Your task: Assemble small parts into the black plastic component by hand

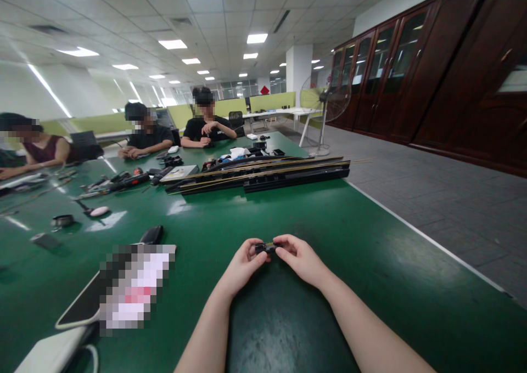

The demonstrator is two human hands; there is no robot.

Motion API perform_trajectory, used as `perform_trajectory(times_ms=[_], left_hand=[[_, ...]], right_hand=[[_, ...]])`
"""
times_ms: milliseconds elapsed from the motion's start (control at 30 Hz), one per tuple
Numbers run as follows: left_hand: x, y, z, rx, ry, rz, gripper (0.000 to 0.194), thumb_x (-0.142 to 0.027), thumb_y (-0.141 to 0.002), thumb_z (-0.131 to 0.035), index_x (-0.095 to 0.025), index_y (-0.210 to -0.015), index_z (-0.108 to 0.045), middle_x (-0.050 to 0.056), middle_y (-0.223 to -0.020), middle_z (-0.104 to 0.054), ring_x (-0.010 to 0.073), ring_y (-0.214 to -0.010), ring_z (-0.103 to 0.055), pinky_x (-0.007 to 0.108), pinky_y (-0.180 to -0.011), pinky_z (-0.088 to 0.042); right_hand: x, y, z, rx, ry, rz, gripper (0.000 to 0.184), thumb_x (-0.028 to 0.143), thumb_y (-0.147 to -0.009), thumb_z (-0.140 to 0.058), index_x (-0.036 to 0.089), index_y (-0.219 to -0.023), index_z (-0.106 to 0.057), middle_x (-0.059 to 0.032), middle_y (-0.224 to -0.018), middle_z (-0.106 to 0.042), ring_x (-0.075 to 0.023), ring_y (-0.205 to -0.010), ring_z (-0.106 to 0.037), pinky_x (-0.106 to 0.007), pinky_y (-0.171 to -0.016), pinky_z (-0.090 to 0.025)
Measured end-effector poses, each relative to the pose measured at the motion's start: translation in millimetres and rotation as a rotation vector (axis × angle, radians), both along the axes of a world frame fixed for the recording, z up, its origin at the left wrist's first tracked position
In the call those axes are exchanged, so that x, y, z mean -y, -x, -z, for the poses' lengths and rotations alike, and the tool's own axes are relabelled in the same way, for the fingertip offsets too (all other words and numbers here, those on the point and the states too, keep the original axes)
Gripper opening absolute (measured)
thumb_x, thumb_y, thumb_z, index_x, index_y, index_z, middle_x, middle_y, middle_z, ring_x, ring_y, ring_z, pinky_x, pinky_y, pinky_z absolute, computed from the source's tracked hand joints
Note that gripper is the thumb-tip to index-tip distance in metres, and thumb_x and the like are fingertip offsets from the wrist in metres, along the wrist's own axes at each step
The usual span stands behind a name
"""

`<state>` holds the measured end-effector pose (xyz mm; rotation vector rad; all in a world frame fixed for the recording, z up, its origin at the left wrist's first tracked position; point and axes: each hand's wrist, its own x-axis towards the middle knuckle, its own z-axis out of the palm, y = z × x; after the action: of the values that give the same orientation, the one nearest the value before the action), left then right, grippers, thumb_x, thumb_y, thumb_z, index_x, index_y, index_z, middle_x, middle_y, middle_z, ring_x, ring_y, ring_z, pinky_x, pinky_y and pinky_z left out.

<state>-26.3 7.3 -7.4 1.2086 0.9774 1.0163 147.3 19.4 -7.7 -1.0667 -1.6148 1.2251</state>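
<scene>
Between my two hands is a small dark part (269, 247) with a thin yellowish strip along its top; its exact kind is too small to make out. The fingers and thumb of my left hand (249, 259) pinch its left end. At the right end, my right hand (297, 256) grips it the same way, thumb below and fingers above. Both forearms reach in from the bottom edge, over the green tabletop (214, 214). My fingertips hide the ends of the part.
Long black rails (296, 178) with thin brass-coloured rods lie across the table ahead. To the left are a tablet-like device (78, 301), a metal block (44, 240), a round metal part (63, 220) and scattered tools (119, 182). Several people sit beyond; a fan (325, 99) stands back right.
</scene>
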Motion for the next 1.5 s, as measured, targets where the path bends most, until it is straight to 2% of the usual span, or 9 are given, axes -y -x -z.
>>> perform_trajectory(times_ms=[600, 833, 1067, 1500], left_hand=[[0.4, 1.0, -0.6, -0.006, -0.022, 0.027, 0.039, -0.038, -0.068, -0.065, -0.018, -0.095, -0.044, 0.002, -0.085, -0.060, 0.0138, -0.080, -0.058, 0.028, -0.080, -0.041], [1.3, 1.1, -1.2, -0.007, -0.036, 0.029, 0.042, -0.035, -0.066, -0.068, -0.019, -0.097, -0.044, 0.005, -0.095, -0.060, 0.0172, -0.090, -0.057, 0.029, -0.082, -0.041], [1.8, 1.1, -2.0, 0.025, -0.002, 0.044, 0.044, -0.030, -0.064, -0.070, -0.020, -0.098, -0.045, 0.007, -0.103, -0.059, 0.0196, -0.100, -0.055, 0.032, -0.089, -0.039], [0.8, 2.0, 1.1, 0.011, -0.006, 0.073, 0.042, -0.028, -0.066, -0.069, -0.020, -0.098, -0.044, 0.007, -0.105, -0.058, 0.0191, -0.101, -0.054, 0.034, -0.090, -0.038]], right_hand=[[-0.5, 0.4, 1.0, 0.020, 0.003, -0.021, 0.025, 0.024, -0.076, -0.054, 0.019, -0.100, -0.056, -0.0051, -0.092, -0.065, -0.0175, -0.082, -0.062, -0.034, -0.078, -0.048], [1.9, 1.2, -1.9, 0.068, -0.051, -0.011, 0.032, 0.023, -0.070, -0.061, 0.021, -0.102, -0.059, -0.0054, -0.103, -0.063, -0.0201, -0.093, -0.059, -0.035, -0.079, -0.046], [3.2, -0.4, -5.0, 0.097, -0.082, -0.011, 0.021, 0.021, -0.069, -0.060, 0.022, -0.090, -0.062, -0.0036, -0.100, -0.062, -0.0202, -0.094, -0.057, -0.034, -0.079, -0.045], [2.5, -0.2, -5.4, 0.061, -0.075, -0.006, 0.019, 0.020, -0.069, -0.060, 0.020, -0.088, -0.062, -0.0043, -0.100, -0.062, -0.0205, -0.094, -0.057, -0.034, -0.080, -0.045]])
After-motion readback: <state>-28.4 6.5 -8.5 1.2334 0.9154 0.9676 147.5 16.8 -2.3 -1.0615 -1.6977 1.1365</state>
